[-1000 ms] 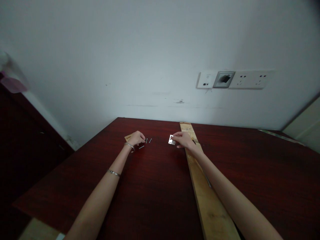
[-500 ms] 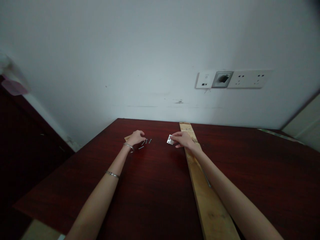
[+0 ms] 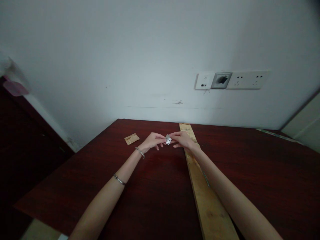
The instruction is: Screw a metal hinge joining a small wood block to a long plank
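A small silver metal hinge [image 3: 168,139] with dark screw holes is held up above the dark red-brown tabletop [image 3: 155,186]. My right hand [image 3: 183,138] pinches its right side between thumb and fingers. From the other side, my left hand [image 3: 152,141] has its thumb and forefinger closed on the hinge's left edge, with the other fingers loosely curled. Beneath my right hand and forearm runs a long pale wooden board [image 3: 200,190]. The loose screws are out of sight, in the area my left hand now covers.
A small flat tan piece [image 3: 132,139] lies left of my left hand. A thin metal rod-like thing [image 3: 206,180] rests on the board, partly under my right forearm. The wall behind carries sockets [image 3: 232,80]. The table's left edge slopes toward me.
My left hand has moved right, from beside the screws to the hinge, and grips its edge. The hinge has turned in my right hand, which stays nearly in place. The tan piece is uncovered.
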`<state>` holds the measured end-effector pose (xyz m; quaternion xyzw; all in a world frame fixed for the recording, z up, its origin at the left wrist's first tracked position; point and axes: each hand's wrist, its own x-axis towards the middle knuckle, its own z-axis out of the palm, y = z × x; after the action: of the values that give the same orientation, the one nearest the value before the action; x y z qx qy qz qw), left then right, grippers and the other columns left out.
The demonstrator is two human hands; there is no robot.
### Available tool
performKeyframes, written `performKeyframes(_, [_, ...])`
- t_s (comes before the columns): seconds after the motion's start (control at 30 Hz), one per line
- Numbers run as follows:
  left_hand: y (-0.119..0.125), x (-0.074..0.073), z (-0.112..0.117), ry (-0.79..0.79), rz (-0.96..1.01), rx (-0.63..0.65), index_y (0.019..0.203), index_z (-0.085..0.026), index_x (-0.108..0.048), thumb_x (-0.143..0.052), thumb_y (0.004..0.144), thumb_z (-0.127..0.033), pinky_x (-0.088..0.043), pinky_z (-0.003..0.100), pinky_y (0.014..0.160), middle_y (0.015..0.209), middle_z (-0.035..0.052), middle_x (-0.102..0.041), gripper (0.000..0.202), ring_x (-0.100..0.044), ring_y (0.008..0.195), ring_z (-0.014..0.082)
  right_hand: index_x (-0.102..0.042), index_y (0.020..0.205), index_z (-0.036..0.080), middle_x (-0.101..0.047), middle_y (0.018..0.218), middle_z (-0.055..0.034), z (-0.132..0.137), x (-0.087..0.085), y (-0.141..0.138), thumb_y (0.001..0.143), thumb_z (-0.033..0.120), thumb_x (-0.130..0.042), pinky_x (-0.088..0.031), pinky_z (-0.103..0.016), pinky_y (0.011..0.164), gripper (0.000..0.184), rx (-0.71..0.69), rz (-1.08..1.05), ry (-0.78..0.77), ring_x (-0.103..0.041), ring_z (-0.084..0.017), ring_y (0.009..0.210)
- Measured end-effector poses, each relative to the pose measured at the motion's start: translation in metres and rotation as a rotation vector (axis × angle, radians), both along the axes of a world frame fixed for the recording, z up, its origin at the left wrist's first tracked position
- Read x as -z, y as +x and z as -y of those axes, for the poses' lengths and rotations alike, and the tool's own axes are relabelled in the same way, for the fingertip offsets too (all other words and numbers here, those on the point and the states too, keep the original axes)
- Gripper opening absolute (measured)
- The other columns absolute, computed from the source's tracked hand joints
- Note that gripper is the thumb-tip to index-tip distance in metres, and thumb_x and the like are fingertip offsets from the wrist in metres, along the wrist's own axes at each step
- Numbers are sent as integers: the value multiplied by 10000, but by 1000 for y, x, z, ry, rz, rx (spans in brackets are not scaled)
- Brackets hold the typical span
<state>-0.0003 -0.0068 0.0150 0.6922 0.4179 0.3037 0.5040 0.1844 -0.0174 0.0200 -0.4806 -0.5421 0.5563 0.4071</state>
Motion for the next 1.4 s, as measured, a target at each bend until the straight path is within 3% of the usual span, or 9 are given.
performKeyframes(0.2, [2,9,-1,-49,77,-40,869,-108,-685,-674,728,-291,-439,162,434,813,100,-673,231,-564,607,101,-688,837,142,-724,779,-73,-1,2,0,775,211,-642,-510,-145,416,104,-15,20,-10,-669,-124,618])
performKeyframes(0.33, [-7,7,-8,-22,50,-101,824,-110,-680,-671,720,-228,-465,188,458,732,71,-657,157,-566,592,103,-679,852,138,-722,803,-90,-4,2,2,784,255,-640,-527,-165,442,141,-3,30,-26,-666,-131,644])
performKeyframes(0.67, [-62,-3,-69,-80,-74,-404,775,-96,-647,-689,731,-202,-494,214,555,675,43,-633,122,-559,575,93,-664,908,148,-710,890,-104,-4,-32,45,811,236,-590,-538,-204,500,150,104,10,58,-658,-137,685])
performKeyframes(0.73, [-70,-1,-80,-131,-119,-449,811,-92,-635,-677,761,-231,-507,236,608,723,49,-637,153,-575,619,105,-664,919,148,-709,907,-106,-5,-36,55,814,239,-583,-541,-206,525,161,127,-9,81,-660,-139,704])
performKeyframes(0.9, [-80,8,-94,-232,-244,-482,1133,-140,-527,-521,898,-313,-509,382,779,1110,82,-561,292,-582,930,187,-659,898,139,-709,919,-109,-5,-39,66,817,209,-549,-541,-205,540,153,166,-45,97,-659,-135,701])
performKeyframes(1.03, [-83,15,-98,-227,-335,-504,1155,-141,-520,-528,893,-318,-496,401,812,1148,94,-545,316,-569,970,203,-654,890,138,-707,920,-111,-4,-41,68,824,227,-536,-543,-213,535,162,166,-34,105,-661,-137,696])
performKeyframes(1.27, [-84,15,-101,-133,-487,-551,1152,-145,-523,-529,892,-319,-496,402,812,1149,89,-546,313,-568,972,205,-631,947,156,-678,976,-99,-5,-41,75,849,278,-507,-546,-199,550,200,173,144,119,-656,-126,730])
performKeyframes(1.4, [-82,10,-99,-41,-534,-577,1151,-136,-522,-535,889,-319,-496,404,811,1144,91,-547,320,-569,971,208,-612,1000,129,-660,921,-119,-9,-34,82,742,245,-628,-521,-203,448,283,208,416,77,-630,-137,644])
